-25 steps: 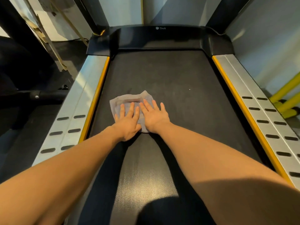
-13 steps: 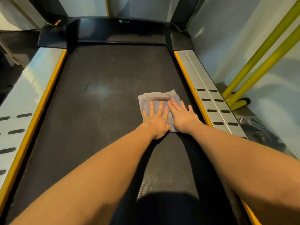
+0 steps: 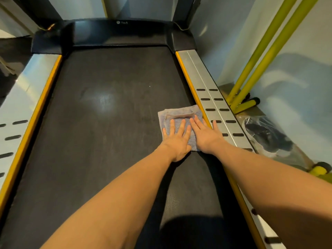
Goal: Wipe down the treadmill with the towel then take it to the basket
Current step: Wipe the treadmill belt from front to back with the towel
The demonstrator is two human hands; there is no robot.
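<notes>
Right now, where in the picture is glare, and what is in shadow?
Head view: a bright glare patch lies on the black treadmill belt, left of the grey folded towel; a dark shadow covers the belt's near end; wide-angle bending curves the silver side rails.

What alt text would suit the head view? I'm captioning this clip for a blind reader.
Both hands, left hand and right hand, press flat on a folded grey towel at the right edge of a black treadmill belt, beside its orange-trimmed silver side rail. Yellow poles lean against the wall on the right.
</notes>
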